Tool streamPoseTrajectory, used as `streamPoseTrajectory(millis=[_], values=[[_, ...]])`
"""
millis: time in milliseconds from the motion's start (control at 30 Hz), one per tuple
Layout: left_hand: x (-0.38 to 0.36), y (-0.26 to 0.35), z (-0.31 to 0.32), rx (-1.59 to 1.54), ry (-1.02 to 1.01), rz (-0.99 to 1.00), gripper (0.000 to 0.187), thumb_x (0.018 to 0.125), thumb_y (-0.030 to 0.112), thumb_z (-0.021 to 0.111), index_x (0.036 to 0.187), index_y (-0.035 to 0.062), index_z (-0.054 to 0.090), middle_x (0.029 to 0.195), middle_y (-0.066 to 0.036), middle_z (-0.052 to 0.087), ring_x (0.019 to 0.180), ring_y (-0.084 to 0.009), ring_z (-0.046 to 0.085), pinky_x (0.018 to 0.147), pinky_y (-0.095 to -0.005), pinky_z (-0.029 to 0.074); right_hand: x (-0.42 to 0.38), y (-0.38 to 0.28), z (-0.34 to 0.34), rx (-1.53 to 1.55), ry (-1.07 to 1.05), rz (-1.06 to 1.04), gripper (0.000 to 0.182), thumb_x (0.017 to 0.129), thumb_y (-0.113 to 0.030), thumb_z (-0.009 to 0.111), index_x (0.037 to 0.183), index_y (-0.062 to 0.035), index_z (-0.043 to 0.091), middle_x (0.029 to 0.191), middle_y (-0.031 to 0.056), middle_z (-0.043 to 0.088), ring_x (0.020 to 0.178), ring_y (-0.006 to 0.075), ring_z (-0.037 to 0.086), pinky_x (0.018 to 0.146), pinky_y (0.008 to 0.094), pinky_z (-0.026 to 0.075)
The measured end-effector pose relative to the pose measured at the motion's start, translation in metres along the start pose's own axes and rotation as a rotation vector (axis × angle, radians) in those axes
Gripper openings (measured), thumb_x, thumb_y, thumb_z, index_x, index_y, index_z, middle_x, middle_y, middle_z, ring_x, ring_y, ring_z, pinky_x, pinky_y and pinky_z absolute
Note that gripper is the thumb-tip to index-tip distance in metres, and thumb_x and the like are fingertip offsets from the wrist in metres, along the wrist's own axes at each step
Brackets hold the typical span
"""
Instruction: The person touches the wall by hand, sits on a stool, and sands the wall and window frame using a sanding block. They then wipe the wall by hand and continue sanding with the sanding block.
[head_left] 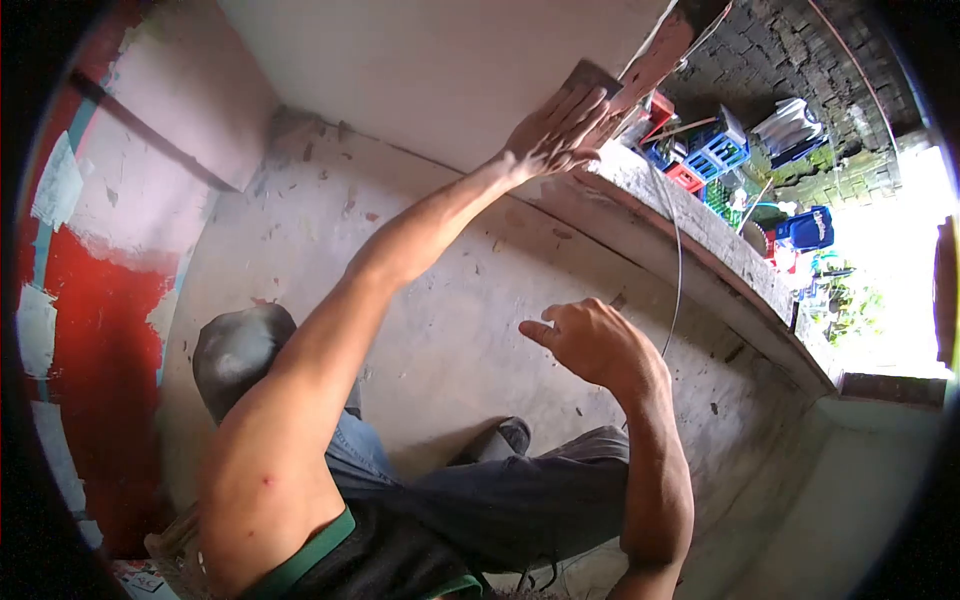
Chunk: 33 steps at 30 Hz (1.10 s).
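My left hand [560,125] is raised to the pale wall [460,60], close to its right-hand edge. Under its outstretched fingers is a dark piece of sandpaper [592,78], pressed against the surface; most of it is hidden by the hand. Lower and to the right, my right hand [600,342] hangs in the air over the floor. Its thumb points left and its fingers are loosely bent, with nothing visible in them. Along the wall's right edge runs a rough reddish strip [660,55].
A ledge [700,235] runs down to the right, with a blue crate [718,150] and other clutter beyond it. A thin cable [678,270] hangs over it. Debris specks the floor [450,300]. A rounded grey object [240,355] stands left of my legs, near a red-painted wall [100,330].
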<state>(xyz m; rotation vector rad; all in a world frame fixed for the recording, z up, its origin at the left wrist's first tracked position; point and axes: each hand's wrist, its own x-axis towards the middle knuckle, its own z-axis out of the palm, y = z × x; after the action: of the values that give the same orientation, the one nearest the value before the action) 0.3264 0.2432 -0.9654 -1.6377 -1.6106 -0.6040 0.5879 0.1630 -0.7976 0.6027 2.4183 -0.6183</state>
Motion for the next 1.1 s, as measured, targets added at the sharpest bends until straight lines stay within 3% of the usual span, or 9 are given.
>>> streamPoseTrajectory(millis=[267,433,500,700,733,800,900,967,1100], values=[[0.125,-0.035,-0.091,-0.032,0.249,-0.028,0.093,0.094,0.065,0.033,0.152,-0.0067,0.019,0.158,-0.028,0.018,0.146,-0.0435,0.021,0.12,-0.0513,0.022,0.001,0.003,0.007,0.078,0.049,0.002,0.056,0.097,-0.05,0.054,0.088,0.002,0.072,0.083,0.0248,0.069,0.083,0.0378,0.069,0.079,0.0473,0.054],[0.041,-0.005,-0.066,0.497,-0.265,0.151,0.091,0.095,0.068,0.03,0.15,-0.004,0.027,0.158,-0.024,0.022,0.146,-0.0376,0.025,0.122,-0.0468,0.02,-0.005,-0.006,-0.002,0.021,0.01,0.021,0.051,0.096,-0.048,0.056,0.108,-0.0019,0.072,0.089,0.018,0.072,0.089,0.0327,0.07,0.083,0.0425,0.052],[-0.015,-0.009,-0.002,0.168,-0.031,0.032,0.088,0.096,0.069,0.019,0.155,0.0048,0.021,0.162,-0.016,0.017,0.148,-0.0319,0.021,0.122,-0.0461,0.019,-0.009,-0.005,0.001,0.032,0.017,0.004,0.05,0.096,-0.049,0.056,0.107,-0.0023,0.072,0.089,0.0182,0.072,0.089,0.0329,0.069,0.082,0.0425,0.052],[0.091,-0.036,-0.075,-0.171,0.209,0.036,0.09,0.094,0.071,0.023,0.153,0.0023,0.025,0.16,-0.019,0.021,0.148,-0.0357,0.022,0.122,-0.0456,0.019,-0.013,0.003,0.006,0.017,0.052,-0.018,0.05,0.096,-0.05,0.056,0.099,-0.0021,0.072,0.086,0.0208,0.071,0.086,0.0349,0.069,0.08,0.0444,0.053],[0.106,-0.029,-0.112,0.525,-0.005,-0.001,0.091,0.094,0.07,0.016,0.152,0.001,0.028,0.158,-0.017,0.026,0.149,-0.0305,0.019,0.125,-0.0422,0.011,-0.011,0.003,0.006,0.039,0.067,-0.019,0.051,0.096,-0.049,0.057,0.093,0.0001,0.072,0.083,0.0229,0.07,0.083,0.0365,0.069,0.078,0.0458,0.053],[0.132,-0.045,-0.111,0.017,0.229,0.008,0.094,0.094,0.065,0.034,0.151,-0.0074,0.018,0.158,-0.028,0.017,0.147,-0.0426,0.02,0.12,-0.0507,0.021,-0.008,0.002,0.005,0.061,0.088,-0.021,0.054,0.095,-0.049,0.057,0.086,0.0023,0.071,0.081,0.025,0.069,0.08,0.038,0.069,0.076,0.0471,0.054],[0.095,-0.021,-0.121,0.603,0.053,0.063,0.092,0.094,0.07,0.016,0.151,-0.0013,0.027,0.158,-0.018,0.026,0.149,-0.0309,0.019,0.125,-0.0427,0.012,-0.005,-0.002,-0.002,0.049,0.083,-0.009,0.052,0.095,-0.049,0.057,0.093,0.0006,0.071,0.084,0.023,0.07,0.084,0.0366,0.069,0.079,0.0458,0.053],[0.045,-0.01,-0.071,0.485,-0.241,0.051,0.091,0.094,0.072,0.023,0.152,0.0027,0.028,0.158,-0.019,0.026,0.146,-0.0351,0.026,0.123,-0.0469,0.019,-0.006,-0.006,-0.003,0.032,0.034,0.02,0.049,0.096,-0.049,0.056,0.105,-0.0029,0.072,0.087,0.0196,0.071,0.09,0.0344,0.069,0.084,0.0437,0.052],[-0.018,-0.025,-0.012,0.101,-0.087,0.052,0.088,0.096,0.069,0.012,0.155,0.0052,0.023,0.162,-0.015,0.019,0.147,-0.0317,0.024,0.123,-0.0447,0.016,-0.01,-0.006,0.002,0.024,0.032,-0.017,0.051,0.096,-0.049,0.055,0.105,-0.0014,0.071,0.086,0.0192,0.071,0.09,0.0345,0.069,0.086,0.0433,0.052]])
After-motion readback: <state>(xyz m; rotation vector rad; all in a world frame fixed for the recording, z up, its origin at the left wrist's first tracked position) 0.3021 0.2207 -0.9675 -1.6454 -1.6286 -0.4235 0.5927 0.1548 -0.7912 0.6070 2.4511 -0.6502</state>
